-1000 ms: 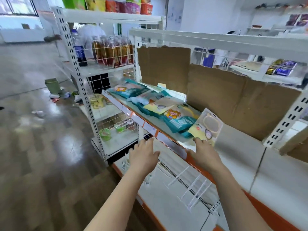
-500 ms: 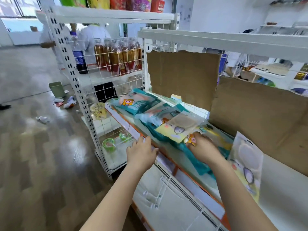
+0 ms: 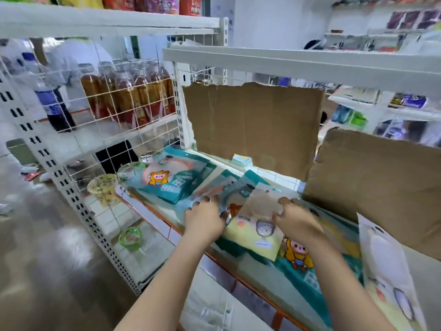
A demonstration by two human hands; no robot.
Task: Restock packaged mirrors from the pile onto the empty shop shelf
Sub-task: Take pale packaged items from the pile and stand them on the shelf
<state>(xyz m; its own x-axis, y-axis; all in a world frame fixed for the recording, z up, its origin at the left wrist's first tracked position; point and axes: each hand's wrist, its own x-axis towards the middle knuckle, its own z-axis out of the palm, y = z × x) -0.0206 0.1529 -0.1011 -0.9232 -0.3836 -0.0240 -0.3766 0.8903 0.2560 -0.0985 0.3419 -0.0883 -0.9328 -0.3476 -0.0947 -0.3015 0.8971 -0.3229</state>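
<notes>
The cardboard [image 3: 253,125] backs the shelf [image 3: 427,283], likely so packs can lean on it; 1 mirror pack [image 3: 386,266] already stands below its right end. Below its middle the pile [image 3: 171,185] lies flat, a yellow pack [image 3: 256,237] on top. The right hand [image 3: 296,220] has its grip pinched on that pack's clear upper edge, probably to lift it free. The left hand [image 3: 202,223] lies on the pile, seemingly steadying; I cannot tell its grip. Print is blurred: only a cartoon figure [image 3: 297,255] shows.
</notes>
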